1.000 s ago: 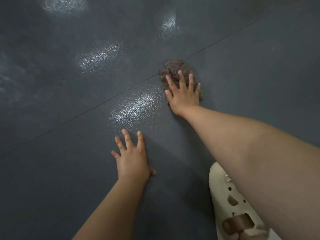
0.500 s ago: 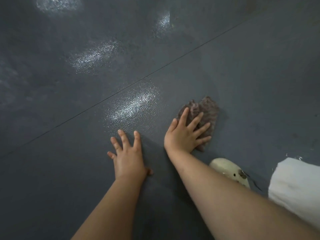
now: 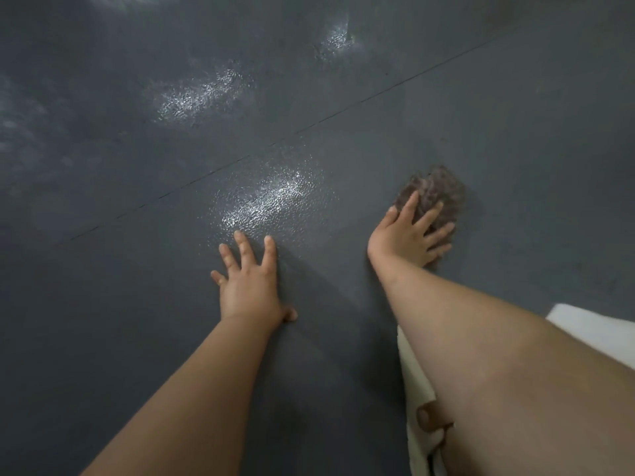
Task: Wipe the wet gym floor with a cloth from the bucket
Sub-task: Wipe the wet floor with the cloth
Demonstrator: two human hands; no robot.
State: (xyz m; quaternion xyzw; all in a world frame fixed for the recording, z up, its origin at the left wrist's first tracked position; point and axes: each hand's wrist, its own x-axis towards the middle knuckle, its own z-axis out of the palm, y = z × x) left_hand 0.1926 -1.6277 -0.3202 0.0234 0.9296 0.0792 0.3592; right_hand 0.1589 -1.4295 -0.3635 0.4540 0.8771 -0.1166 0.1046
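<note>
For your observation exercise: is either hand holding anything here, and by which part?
Nothing is gripped. The right hand presses flat, fingers spread, on the near part of the brown cloth. The left hand rests flat on the bare floor.

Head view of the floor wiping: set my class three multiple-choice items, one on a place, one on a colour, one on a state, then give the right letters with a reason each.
1. Where does the cloth lie?
A. under the right hand
B. under the left hand
C. draped over the shoe

2. What colour is the floor?
A. red
B. dark grey
C. yellow

3. How does the left hand lie?
A. curled in a fist in the air
B. pinching the cloth
C. flat on the floor, fingers spread

Answers:
1 A: the right hand's straight fingers lie across the brownish cloth, pressing it to the floor.
2 B: the floor is dark grey all over, with bright glossy patches.
3 C: its palm is down on bare floor with fingers spread, apart from the cloth.
</note>
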